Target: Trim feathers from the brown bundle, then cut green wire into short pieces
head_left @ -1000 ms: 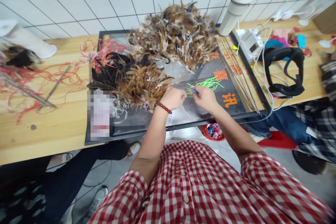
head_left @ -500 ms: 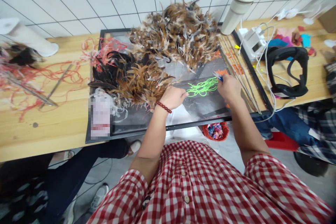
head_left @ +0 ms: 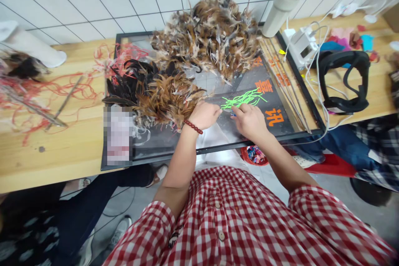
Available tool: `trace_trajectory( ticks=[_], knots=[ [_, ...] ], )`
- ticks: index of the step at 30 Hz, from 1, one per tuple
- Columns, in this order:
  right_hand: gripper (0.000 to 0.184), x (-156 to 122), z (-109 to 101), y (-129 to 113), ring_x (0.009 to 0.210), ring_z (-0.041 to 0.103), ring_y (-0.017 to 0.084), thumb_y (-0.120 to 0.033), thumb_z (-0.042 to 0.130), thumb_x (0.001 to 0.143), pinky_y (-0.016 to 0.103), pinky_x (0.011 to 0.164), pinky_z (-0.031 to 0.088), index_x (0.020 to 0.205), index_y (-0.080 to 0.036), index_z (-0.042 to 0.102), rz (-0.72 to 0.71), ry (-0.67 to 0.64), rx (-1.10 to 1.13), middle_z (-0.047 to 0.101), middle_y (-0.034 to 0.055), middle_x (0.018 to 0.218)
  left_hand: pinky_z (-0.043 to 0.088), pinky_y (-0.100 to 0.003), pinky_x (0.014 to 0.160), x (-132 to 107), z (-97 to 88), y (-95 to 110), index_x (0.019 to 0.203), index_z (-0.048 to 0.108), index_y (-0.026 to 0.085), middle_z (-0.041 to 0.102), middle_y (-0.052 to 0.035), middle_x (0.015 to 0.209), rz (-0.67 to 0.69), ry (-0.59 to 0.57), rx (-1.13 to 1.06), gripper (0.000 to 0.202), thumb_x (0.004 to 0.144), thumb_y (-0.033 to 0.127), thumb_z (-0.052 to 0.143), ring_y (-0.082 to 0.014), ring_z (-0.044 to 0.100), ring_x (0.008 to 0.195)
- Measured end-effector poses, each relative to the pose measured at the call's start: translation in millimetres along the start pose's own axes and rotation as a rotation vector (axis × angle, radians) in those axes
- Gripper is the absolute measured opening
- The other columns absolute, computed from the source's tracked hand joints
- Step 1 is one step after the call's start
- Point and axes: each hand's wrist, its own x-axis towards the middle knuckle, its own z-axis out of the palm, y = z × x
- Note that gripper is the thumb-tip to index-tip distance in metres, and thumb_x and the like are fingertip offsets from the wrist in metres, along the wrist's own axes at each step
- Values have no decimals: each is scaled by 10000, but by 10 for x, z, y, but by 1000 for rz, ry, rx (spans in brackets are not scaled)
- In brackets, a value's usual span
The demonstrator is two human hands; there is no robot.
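My left hand (head_left: 204,115) is closed on the stem end of a brown feather bunch (head_left: 166,99) lying on the black framed board (head_left: 218,149). My right hand (head_left: 249,120) sits just to the right of it, fingers pinched around a small blue object (head_left: 232,114) that is mostly hidden. A tangle of bright green string (head_left: 245,98) lies on the board right above both hands. A big heap of brown and grey feathers (head_left: 208,37) fills the board's far side, with dark feathers (head_left: 131,83) at the left.
Thin wooden sticks (head_left: 283,79) line the board's right side. A white bottle (head_left: 282,6), a white box with cables (head_left: 301,45) and a black headset (head_left: 341,81) sit to the right. Red string (head_left: 46,91) is scattered on the wooden table (head_left: 46,158). Other people's legs show below the table.
My right hand, which had reached out to the far right end of the green string, has come back close to my left hand. My left hand stayed on the feather bunch.
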Motion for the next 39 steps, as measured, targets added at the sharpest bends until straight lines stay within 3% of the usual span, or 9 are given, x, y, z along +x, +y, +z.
trace_trajectory(
  ticks=[8, 19, 23, 25, 28, 31, 35, 39],
  knots=[
    [369, 73, -49, -49, 979, 611, 279, -284, 479, 1038, 364, 770, 319, 1276, -144, 723, 66, -36, 10, 714, 160, 1119, 441, -415, 1027, -6, 7, -15, 900, 766, 149, 813, -163, 981, 5, -1, -2, 424, 1061, 324, 416, -282, 747, 1001],
    [315, 93, 110, 13, 920, 608, 264, -245, 481, 1023, 362, 810, 397, 1083, -146, 774, 19, 49, 101, 736, 143, 1009, 446, -424, 1030, -7, -4, 7, 935, 783, 144, 814, -169, 996, 1, -4, -7, 420, 1055, 318, 419, -295, 750, 1044],
    [334, 111, 185, 94, 996, 651, 295, -236, 512, 968, 376, 840, 475, 1196, -136, 735, 141, 204, 307, 743, 165, 1108, 455, -431, 1041, -10, -9, 7, 953, 790, 141, 816, -175, 1011, -1, -8, -11, 422, 1056, 313, 419, -304, 754, 1064],
    [392, 149, 224, 89, 1040, 667, 284, -211, 509, 940, 368, 867, 503, 1272, -158, 710, 117, 252, 440, 745, 148, 1154, 459, -439, 1050, -3, -1, 0, 959, 795, 142, 818, -174, 1012, 1, -3, -12, 418, 1055, 315, 427, -307, 755, 1068],
    [429, 233, 254, 15, 1031, 684, 266, -183, 502, 911, 353, 876, 511, 1283, -179, 715, 16, 187, 519, 755, 126, 1129, 461, -445, 1066, 12, 19, -16, 993, 805, 161, 823, -156, 1049, 15, 13, -47, 393, 1050, 302, 443, -302, 750, 1097],
    [328, 304, 245, -59, 979, 688, 273, -216, 504, 917, 348, 817, 492, 1129, -169, 751, -4, 80, 496, 760, 135, 1071, 470, -435, 1056, 21, 35, -33, 947, 807, 183, 827, -137, 1045, 33, 27, -93, 392, 1048, 318, 453, -289, 746, 1087],
    [271, 324, 176, 0, 977, 668, 286, -217, 484, 921, 354, 802, 464, 1047, -169, 719, 67, 102, 412, 749, 151, 1057, 472, -415, 1028, 17, 34, -44, 817, 763, 183, 808, -117, 887, 39, 33, -97, 403, 1040, 348, 471, -263, 746, 958],
    [307, 331, 59, 325, 1048, 648, 315, -219, 468, 936, 377, 835, 451, 1144, -153, 685, 313, 162, 253, 720, 181, 1166, 456, -399, 1015, 8, 14, -47, 770, 720, 183, 782, -108, 809, 27, 30, -79, 376, 1025, 330, 486, -251, 731, 891]
  ],
)
